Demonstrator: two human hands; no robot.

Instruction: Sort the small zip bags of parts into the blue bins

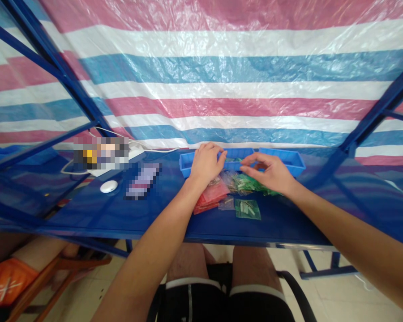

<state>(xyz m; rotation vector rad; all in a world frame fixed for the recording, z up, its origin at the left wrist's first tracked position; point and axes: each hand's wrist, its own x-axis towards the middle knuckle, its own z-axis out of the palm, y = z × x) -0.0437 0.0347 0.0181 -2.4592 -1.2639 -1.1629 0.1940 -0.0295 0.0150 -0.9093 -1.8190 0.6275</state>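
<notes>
At twelve o'clock, your left hand [208, 162] curls over the blue bin [186, 166], your right hand [267, 172] half-pinches; any grip is indiscernible. You seem to be handling small packets [247, 209]; next calls for fingertip precision.

Bins [185, 167]: smooth plastic, semi-gloss. Red baggies [208, 197] + green baggie [255, 214]: thin shiny plastic film. Benchtop [284, 223]: smooth, glossy, looks like ptd metal. Striped tarp [221, 42]: crinkly plastic, v. glossy.

Red plastic bags [208, 199] lie stacked left of a loose heap of green see-through bags [248, 183].
</notes>
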